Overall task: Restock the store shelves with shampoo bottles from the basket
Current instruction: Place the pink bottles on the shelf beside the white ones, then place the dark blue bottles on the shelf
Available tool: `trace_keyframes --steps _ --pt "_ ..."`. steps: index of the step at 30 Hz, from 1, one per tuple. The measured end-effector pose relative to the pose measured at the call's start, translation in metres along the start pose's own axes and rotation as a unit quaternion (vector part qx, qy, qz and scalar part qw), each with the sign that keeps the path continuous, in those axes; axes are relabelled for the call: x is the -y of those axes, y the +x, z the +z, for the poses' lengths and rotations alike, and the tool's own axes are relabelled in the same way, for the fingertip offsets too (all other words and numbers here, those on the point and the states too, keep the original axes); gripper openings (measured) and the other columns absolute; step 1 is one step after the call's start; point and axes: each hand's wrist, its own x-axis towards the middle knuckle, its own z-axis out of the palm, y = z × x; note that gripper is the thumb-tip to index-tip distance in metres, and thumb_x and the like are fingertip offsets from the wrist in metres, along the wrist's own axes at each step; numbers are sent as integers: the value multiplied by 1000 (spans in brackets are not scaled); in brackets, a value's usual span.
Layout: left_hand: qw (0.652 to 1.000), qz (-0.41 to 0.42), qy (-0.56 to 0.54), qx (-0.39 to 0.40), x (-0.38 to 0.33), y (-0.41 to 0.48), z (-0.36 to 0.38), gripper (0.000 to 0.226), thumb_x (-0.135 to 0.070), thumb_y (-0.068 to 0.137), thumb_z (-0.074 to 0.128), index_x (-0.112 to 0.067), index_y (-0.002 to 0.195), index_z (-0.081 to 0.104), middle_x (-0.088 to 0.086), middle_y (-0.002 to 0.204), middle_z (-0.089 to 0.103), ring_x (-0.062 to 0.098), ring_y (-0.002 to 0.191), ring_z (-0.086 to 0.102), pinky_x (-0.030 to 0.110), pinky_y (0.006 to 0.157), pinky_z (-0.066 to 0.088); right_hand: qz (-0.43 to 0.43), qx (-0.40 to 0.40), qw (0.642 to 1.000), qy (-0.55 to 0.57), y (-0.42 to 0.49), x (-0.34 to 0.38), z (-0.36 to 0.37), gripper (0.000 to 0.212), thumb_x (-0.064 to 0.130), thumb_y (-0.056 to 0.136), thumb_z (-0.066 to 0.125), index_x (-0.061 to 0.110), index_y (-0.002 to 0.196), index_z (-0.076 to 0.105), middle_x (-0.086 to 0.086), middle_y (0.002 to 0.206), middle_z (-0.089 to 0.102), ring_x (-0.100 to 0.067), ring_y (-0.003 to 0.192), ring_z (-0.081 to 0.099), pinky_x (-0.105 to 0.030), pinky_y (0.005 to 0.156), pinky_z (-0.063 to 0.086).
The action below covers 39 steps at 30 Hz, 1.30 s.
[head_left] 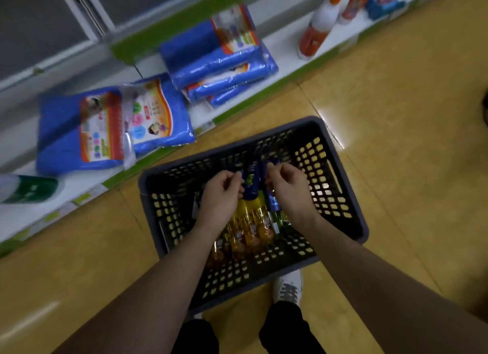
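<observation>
Head view, left fingers (233, 180), right fingers (276, 172) pinching dark-blue shampoo bottles (250, 184) — in basket (232, 145)

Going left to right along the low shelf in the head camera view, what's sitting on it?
green and white bottle → flat blue packs → stacked blue packs → orange and white bottles → blue packet

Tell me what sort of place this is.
Most likely a shop aisle. A low shelf holds blue packs and orange-and-white bottles. A basket of goods stands on the tiled floor. Over it, the left hand and right hand grip blue bottles.
</observation>
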Motion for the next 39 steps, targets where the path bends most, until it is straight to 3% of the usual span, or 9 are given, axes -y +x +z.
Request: trace_keyframes --steps 5,10,14,19,22,26,29,34,39 --pt "998 -36 38 23 57 37 31 12 -34 101 53 -30 94 62 -4 98 68 15 92 66 29 82 52 58 -1 998 -15 31 -69 5 22 31 101 56 10 104 63 -9 103 67 -22 95 62 -35 89 51" --pt "994 -61 87 36 93 64 55 28 -30 102 52 -19 127 59 -5 118 62 8 98 57 13 69 38 93 -3 995 -43 63 -115 23 28 32 99 60 21 123 52 8 104 60 -11 98 58 -23 79 46" --pt "988 -79 120 51 113 84 67 37 -29 105 45 -25 142 48 -7 131 54 -9 77 44 6 58 30 103 8 993 -59 96 -143 42 44 27 98 61 15 137 46 4 115 60 -12 106 58 -20 85 44" --pt "986 -98 122 63 128 101 70 42 -23 106 43 -27 147 41 -5 138 53 -10 67 40 4 49 33 136 -5 989 -58 136 -170 62 48 30 95 65 12 136 45 -5 118 65 -23 107 64 -43 101 52" --pt "986 -107 106 74 133 105 70 44 -18 105 42 -28 148 39 -3 141 53 -7 73 46 8 60 33 153 -19 987 -41 145 -172 72 48 25 96 65 11 137 42 -4 113 63 -22 102 63 -35 95 53" --pt "991 -98 76 52 124 101 63 44 -20 105 45 -22 148 39 -2 149 47 11 126 50 19 91 36 172 -39 983 53 129 -165 70 45 14 97 62 12 138 45 -6 118 66 -23 107 65 -39 94 56" --pt "995 -79 55 35 101 92 53 46 -29 104 49 -22 148 38 -4 144 49 10 125 49 23 92 38 170 11 980 99 90 -143 49 41 15 97 63 18 134 44 -1 111 64 -18 98 67 -30 77 59" --pt "988 -133 -62 45 47 75 33 66 -51 93 62 -22 147 39 -2 133 59 17 119 59 35 104 45 187 78 957 209 29 -93 6 37 14 92 68 32 120 54 -5 123 64 -29 112 66 -44 97 55" --pt "959 -123 -202 156 -19 48 13 48 -50 93 59 -18 129 60 5 121 72 20 112 69 42 103 49 163 137 943 256 -9 -39 -14 44 6 91 65 24 130 52 -11 126 67 -33 114 65 -48 97 52"
